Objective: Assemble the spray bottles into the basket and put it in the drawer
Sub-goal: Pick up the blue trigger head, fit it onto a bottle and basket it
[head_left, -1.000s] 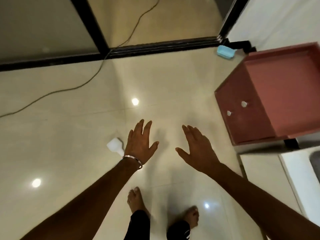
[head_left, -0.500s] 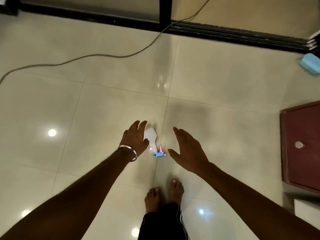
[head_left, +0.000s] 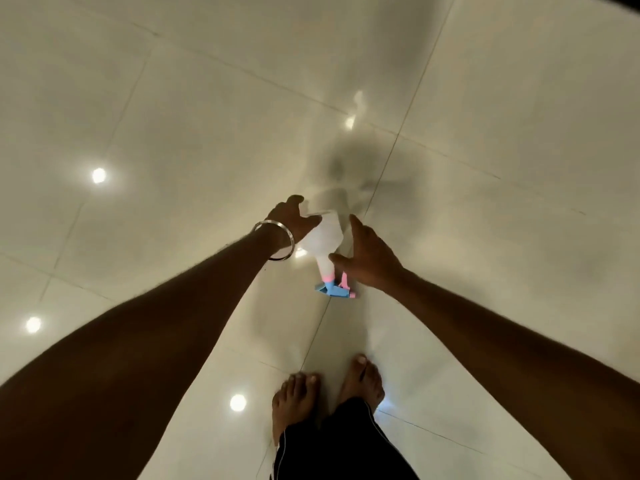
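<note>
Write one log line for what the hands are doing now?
phase: reaching | left hand: open beside spray bottle | right hand: open beside it | bottle: lying on floor

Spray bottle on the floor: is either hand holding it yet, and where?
Cannot tell. Both hands flank the spray bottle, left hand at its base, right hand near its neck.

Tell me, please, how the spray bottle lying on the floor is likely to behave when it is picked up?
The spray bottle looks translucent with no liquid showing, so it is probably light. It lies on its side on glossy floor, so a nudge may slide or roll it. The blue-and-pink trigger head sticks out, so it might tip head-down if held by the body alone.
</note>
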Demonstrator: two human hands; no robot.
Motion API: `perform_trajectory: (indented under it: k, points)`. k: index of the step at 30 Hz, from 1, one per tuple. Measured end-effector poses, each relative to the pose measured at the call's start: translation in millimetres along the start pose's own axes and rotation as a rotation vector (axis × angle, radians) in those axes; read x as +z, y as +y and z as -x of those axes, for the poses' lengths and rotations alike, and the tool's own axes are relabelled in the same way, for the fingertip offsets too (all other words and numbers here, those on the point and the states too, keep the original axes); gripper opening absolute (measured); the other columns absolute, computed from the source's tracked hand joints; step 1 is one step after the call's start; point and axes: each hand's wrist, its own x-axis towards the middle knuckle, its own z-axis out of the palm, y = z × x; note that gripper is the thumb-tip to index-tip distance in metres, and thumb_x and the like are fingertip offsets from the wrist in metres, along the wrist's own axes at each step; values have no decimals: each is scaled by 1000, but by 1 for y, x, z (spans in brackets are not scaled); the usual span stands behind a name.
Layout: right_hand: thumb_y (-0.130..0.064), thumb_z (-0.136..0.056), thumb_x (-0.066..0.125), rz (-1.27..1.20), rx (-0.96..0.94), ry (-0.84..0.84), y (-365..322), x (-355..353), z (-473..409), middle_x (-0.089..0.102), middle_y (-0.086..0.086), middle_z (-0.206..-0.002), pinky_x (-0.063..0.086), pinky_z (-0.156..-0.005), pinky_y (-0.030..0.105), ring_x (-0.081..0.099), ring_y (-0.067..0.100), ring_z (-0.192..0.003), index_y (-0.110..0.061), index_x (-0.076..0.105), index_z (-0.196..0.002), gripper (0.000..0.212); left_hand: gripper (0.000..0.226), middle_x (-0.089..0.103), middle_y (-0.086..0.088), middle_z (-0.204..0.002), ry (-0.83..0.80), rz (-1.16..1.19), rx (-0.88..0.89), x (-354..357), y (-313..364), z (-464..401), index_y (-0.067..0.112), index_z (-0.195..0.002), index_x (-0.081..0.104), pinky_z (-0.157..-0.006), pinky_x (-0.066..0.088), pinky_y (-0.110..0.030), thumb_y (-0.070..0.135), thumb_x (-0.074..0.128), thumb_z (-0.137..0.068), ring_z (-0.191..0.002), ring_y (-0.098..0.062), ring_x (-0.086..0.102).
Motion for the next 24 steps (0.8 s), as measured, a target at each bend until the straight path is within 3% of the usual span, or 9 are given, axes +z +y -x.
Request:
perform_trajectory:
  k: [3,6,8,12,16,20,24]
  points:
    - [-53,-80,72,-91,1,-17,1,13,-25,41,13,-151,41,-103,36,44,30,-136,-15,14,-155,102,64,52,-7,-138,-31,175,-76,16,-14,-16,20,-141,42,-96,44,-34,45,63,-86,-121,-27,53]
    - [-42,-76,80,-233,-69,29,-1,24,-39,56,3,-137,40,-87,19,54,19,-124,-17,34,-143,85,41,62,0,-112,-117,389,-127,27,-24,-23,25,-116,59,-82,54,-39,50,63,-84,-101,-23,60]
    - [-36,-77,81,-297,-90,40,-3,27,-45,58,0,-134,38,-83,10,55,10,-118,-17,38,-140,78,39,63,1,-109,-143,535,-174,30,-26,-23,23,-108,60,-79,59,-42,52,64,-82,-101,-22,62]
    - [-35,-77,80,-348,-52,-6,-9,25,-56,56,2,-137,45,-96,27,53,18,-125,-18,39,-142,79,49,63,-7,-123,-156,618,-233,27,-21,-26,15,-118,59,-87,57,-48,50,62,-84,-110,-27,62]
    - [-39,-77,80,-323,-5,-16,-15,12,-52,56,3,-137,39,-87,24,54,20,-124,-18,36,-144,83,57,60,-6,-127,-177,670,-245,16,-10,-20,21,-134,48,-92,54,-48,48,61,-86,-111,-28,62]
    - [-40,-75,82,-196,-15,-68,-27,-21,-27,59,10,-132,48,-90,30,57,27,-120,-17,33,-146,89,41,66,-7,-115,-243,680,-230,2,8,4,20,-108,61,-89,56,-46,54,61,-84,-103,-26,66]
    - [-45,-68,82,112,-98,-69,-45,-61,21,47,16,-131,50,-95,45,55,34,-117,-25,17,-155,111,62,69,-7,-110,-357,761,-314,-16,24,39,19,-110,64,-78,60,-43,70,60,-76,-98,-26,69]
